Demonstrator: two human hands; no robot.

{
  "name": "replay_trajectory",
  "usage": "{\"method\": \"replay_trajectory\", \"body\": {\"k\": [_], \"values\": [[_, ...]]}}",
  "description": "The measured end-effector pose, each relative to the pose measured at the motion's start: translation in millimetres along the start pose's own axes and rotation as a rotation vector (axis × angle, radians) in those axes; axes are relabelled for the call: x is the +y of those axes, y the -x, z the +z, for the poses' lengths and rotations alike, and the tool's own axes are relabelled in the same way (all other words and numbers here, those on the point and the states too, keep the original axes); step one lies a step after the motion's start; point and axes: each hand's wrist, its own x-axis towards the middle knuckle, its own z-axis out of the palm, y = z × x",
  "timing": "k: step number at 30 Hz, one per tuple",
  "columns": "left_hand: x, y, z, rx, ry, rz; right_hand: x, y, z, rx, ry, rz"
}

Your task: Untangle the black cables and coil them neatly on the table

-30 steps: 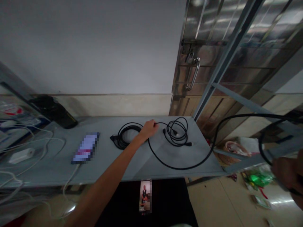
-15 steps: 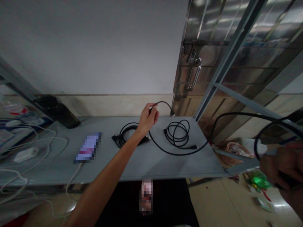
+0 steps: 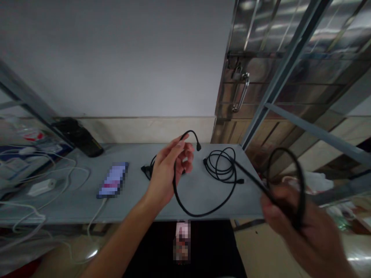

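A black cable (image 3: pixel 199 214) runs in a hanging loop between my two hands. My left hand (image 3: pixel 171 164) pinches it between thumb and forefinger over the table, and a short end with a connector (image 3: pixel 198 146) curves out beyond the fingers. At the right, my right hand (image 3: pixel 304 224), slightly blurred, is closed around the cable, with a loop standing up from it. A coiled black cable (image 3: pixel 220 177) lies on the table between the hands. Behind my left hand, another black cable coil (image 3: pixel 146 170) is mostly hidden.
A phone (image 3: pixel 114 179) with a white lead lies on the grey table (image 3: pixel 139 208). Farther left are a white charger (image 3: pixel 42 187), tangled white cables and a dark bottle (image 3: pixel 78 137). A metal frame post (image 3: pixel 269 96) rises at the right, before a metal door.
My right hand has come in from the right edge toward the table with its cable. My left hand has moved slightly closer and lower, and the hanging cable loop has narrowed and dropped.
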Motion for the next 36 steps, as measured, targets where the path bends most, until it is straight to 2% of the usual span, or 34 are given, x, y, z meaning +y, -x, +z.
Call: {"method": "replay_trajectory", "body": {"k": [2,5,7,9,11,13,15,18,20,22,24,26,28,30,32,36], "values": [[-2,13,9.7,0.019,0.064,-0.029,-19,-4,37,-0.154,-0.189,-0.021],[-2,27,23.6,0.049,0.118,-0.032,-29,-4,91,-0.324,-0.440,0.045],[-2,30,28.1,0.070,0.119,0.030,-31,2,120,-0.412,-0.605,0.078],[1,29,25.9,0.101,0.113,0.129,-36,10,139,-0.487,-0.745,0.117],[5,26,16.2,0.123,0.105,0.212,-44,19,150,-0.582,-0.860,0.167],[9,20,0.5,0.125,0.090,0.239,-53,25,155,-0.665,-0.996,0.226],[13,14,-17.5,0.129,0.073,0.232,-60,29,158,-0.678,-1.102,0.249],[13,7,-41.2,0.172,0.050,0.242,-67,33,164,-0.645,-1.093,0.223],[11,3,-53.5,0.184,0.017,0.298,-67,38,172,-0.721,-1.140,0.222],[9,1,-65.5,0.182,-0.050,0.376,-65,44,180,-0.781,-1.301,0.276],[7,0,-79.0,0.208,-0.145,0.449,-60,47,185,-0.684,-1.436,0.403],[5,3,-93.2,0.267,-0.249,0.494,-50,45,184,-0.475,-1.458,0.573],[-1,12,-105.4,0.317,-0.319,0.491,-37,38,179,-0.257,-1.423,0.694],[-11,26,-112.8,0.336,-0.331,0.426,-24,27,170,-0.104,-1.372,0.733],[-25,42,-115.3,0.347,-0.283,0.312,-16,17,162,-0.034,-1.324,0.730],[-52,68,-116.2,0.403,-0.084,0.071,-17,1,142,-0.038,-1.299,0.716]]}}
